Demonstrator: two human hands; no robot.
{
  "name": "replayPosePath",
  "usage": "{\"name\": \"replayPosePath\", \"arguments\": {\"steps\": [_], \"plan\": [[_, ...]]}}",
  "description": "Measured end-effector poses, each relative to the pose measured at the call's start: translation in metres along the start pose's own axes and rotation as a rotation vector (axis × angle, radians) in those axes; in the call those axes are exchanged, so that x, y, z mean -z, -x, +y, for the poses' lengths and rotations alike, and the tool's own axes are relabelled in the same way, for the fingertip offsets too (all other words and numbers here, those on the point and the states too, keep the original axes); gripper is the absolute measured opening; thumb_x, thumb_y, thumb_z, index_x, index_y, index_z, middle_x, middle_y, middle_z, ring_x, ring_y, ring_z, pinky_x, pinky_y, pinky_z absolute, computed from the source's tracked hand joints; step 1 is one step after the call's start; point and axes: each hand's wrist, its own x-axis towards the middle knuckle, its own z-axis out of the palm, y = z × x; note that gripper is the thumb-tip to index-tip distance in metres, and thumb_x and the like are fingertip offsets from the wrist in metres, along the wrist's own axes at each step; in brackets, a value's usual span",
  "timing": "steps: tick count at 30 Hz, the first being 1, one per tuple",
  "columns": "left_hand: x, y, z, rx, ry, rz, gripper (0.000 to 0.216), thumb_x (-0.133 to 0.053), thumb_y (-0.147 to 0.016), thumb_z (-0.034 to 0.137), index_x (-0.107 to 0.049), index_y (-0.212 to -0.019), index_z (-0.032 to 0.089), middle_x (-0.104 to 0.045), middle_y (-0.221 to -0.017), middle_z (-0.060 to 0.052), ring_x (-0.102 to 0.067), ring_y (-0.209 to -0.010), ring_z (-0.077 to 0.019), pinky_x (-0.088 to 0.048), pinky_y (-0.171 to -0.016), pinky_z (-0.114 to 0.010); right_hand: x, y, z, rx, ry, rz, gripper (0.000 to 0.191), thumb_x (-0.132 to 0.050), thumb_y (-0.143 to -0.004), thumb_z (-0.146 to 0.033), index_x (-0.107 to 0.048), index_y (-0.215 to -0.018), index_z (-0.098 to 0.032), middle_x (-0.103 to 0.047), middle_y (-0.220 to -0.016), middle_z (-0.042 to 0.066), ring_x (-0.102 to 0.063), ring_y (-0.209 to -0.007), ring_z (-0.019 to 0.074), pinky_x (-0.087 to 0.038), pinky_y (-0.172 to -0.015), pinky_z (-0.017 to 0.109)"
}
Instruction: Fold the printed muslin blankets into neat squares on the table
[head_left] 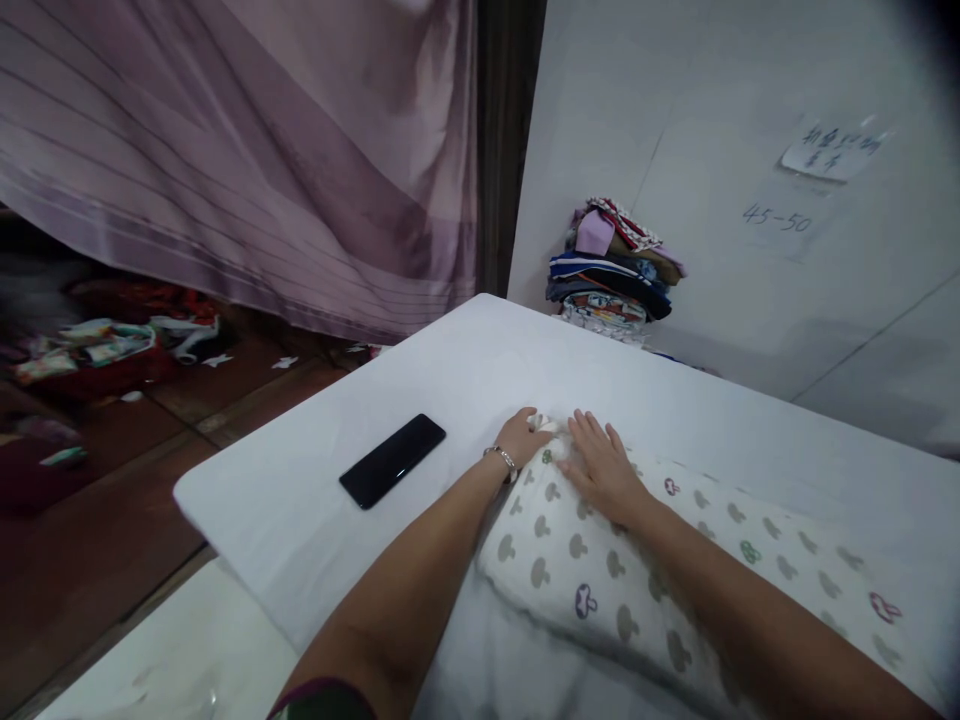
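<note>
A thick folded white cloth (559, 550) with a mushroom print in grey, green, purple and red lies on the white-covered table (465, 370). Its far left corner is bunched up in my left hand (520, 440), whose fingers are curled around it; a silver bracelet circles that wrist. My right hand (604, 468) rests palm down on top of the cloth near the same corner, fingers extended. Part of the cloth is covered by my right forearm and runs off toward the lower right. To the left of my left hand lies a black smartphone (393, 460), untouched.
A stack of folded clothes (611, 270) stands beyond the table's far edge against the white wall (720, 120), which bears handwritten paper notes (832, 150). A pinkish curtain (300, 170) hangs at the left. Cluttered items in a red container (135, 365) sit on the reddish floor.
</note>
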Motion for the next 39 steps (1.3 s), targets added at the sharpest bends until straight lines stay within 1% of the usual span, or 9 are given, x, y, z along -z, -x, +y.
{"name": "replayPosePath", "arguments": {"steps": [4, 8, 12, 17, 22, 25, 28, 35, 39], "plan": [[-0.001, -0.002, -0.001, 0.009, 0.009, 0.003, 0.064, -0.067, -0.065, 0.033, -0.046, -0.124, 0.018, -0.064, -0.092, -0.006, -0.059, -0.085, -0.0198, -0.044, -0.079, -0.029, -0.004, 0.025, -0.003, -0.035, 0.025, -0.059, 0.067, -0.022, -0.089, -0.056, -0.019, -0.142, -0.016, -0.016, -0.147, 0.008, -0.007, -0.136, 0.0235, -0.007, -0.108, 0.048], [0.000, -0.001, 0.001, 0.005, 0.006, 0.004, 0.064, -0.068, -0.065, 0.033, -0.046, -0.123, 0.018, -0.063, -0.095, -0.006, -0.059, -0.086, -0.0196, -0.044, -0.079, -0.028, -0.012, 0.028, -0.005, -0.075, 0.000, -0.139, 0.069, -0.021, -0.088, -0.059, -0.021, -0.142, -0.016, -0.013, -0.147, 0.008, -0.006, -0.136, 0.0237, -0.008, -0.108, 0.047], [0.004, 0.004, 0.005, 0.021, 0.005, 0.002, 0.068, -0.069, -0.064, 0.035, -0.044, -0.124, 0.016, -0.062, -0.101, -0.008, -0.059, -0.087, -0.0193, -0.045, -0.078, -0.027, 0.004, 0.030, -0.007, -0.091, -0.076, -0.195, 0.069, -0.020, -0.087, -0.060, -0.019, -0.142, -0.017, -0.011, -0.148, 0.007, -0.005, -0.136, 0.0227, -0.008, -0.108, 0.047], [0.006, 0.007, 0.009, 0.058, 0.023, -0.005, 0.071, -0.072, -0.062, 0.039, -0.044, -0.123, 0.017, -0.060, -0.108, -0.010, -0.058, -0.091, -0.0198, -0.045, -0.078, -0.027, 0.024, 0.066, 0.003, -0.170, -0.020, -0.065, 0.069, -0.020, -0.088, -0.059, -0.024, -0.141, -0.015, -0.012, -0.148, 0.007, -0.004, -0.136, 0.0221, -0.006, -0.109, 0.046], [0.009, 0.011, 0.021, 0.149, 0.072, -0.059, 0.062, -0.069, -0.064, 0.050, -0.051, -0.112, 0.014, -0.063, -0.096, -0.010, -0.059, -0.082, -0.0181, -0.047, -0.070, -0.026, 0.006, 0.095, 0.027, -0.280, 0.065, -0.067, 0.066, -0.024, -0.088, -0.057, -0.030, -0.138, -0.016, -0.023, -0.145, 0.009, -0.013, -0.134, 0.0253, -0.010, -0.107, 0.048], [0.015, 0.023, 0.028, 0.232, 0.093, -0.123, 0.054, -0.057, -0.071, 0.059, -0.056, -0.096, 0.011, -0.064, -0.080, -0.009, -0.059, -0.067, -0.0159, -0.047, -0.060, -0.026, -0.006, 0.097, 0.034, -0.271, 0.084, -0.046, 0.064, -0.024, -0.088, -0.056, -0.032, -0.137, -0.017, -0.023, -0.145, 0.009, -0.015, -0.134, 0.0254, -0.011, -0.106, 0.049], [0.023, 0.043, 0.028, 0.307, 0.086, -0.163, 0.049, -0.054, -0.073, 0.059, -0.058, -0.085, 0.011, -0.064, -0.073, -0.009, -0.059, -0.061, -0.0163, -0.048, -0.056, -0.027, -0.009, 0.096, 0.034, -0.259, 0.086, -0.043, 0.063, -0.024, -0.088, -0.055, -0.033, -0.137, -0.017, -0.024, -0.145, 0.009, -0.015, -0.134, 0.0256, -0.011, -0.105, 0.049], [0.036, 0.091, 0.025, 0.349, -0.049, -0.191, 0.038, -0.076, -0.052, 0.047, -0.061, -0.064, 0.014, -0.061, -0.059, -0.006, -0.058, -0.057, -0.0200, -0.044, -0.051, -0.028, 0.008, 0.092, 0.029, -0.314, 0.008, -0.104, 0.062, -0.023, -0.088, -0.055, -0.034, -0.136, -0.018, -0.022, -0.146, 0.008, -0.015, -0.134, 0.0261, -0.013, -0.105, 0.051], [0.032, 0.098, 0.025, 0.346, -0.042, -0.165, 0.033, -0.075, -0.053, 0.043, -0.060, -0.062, 0.015, -0.062, -0.060, -0.004, -0.058, -0.059, -0.0199, -0.044, -0.052, -0.028, 0.011, 0.098, 0.026, -0.322, -0.004, -0.065, 0.065, -0.020, -0.087, -0.058, -0.029, -0.139, -0.019, -0.016, -0.148, 0.008, -0.010, -0.135, 0.0263, -0.011, -0.105, 0.053]]}}
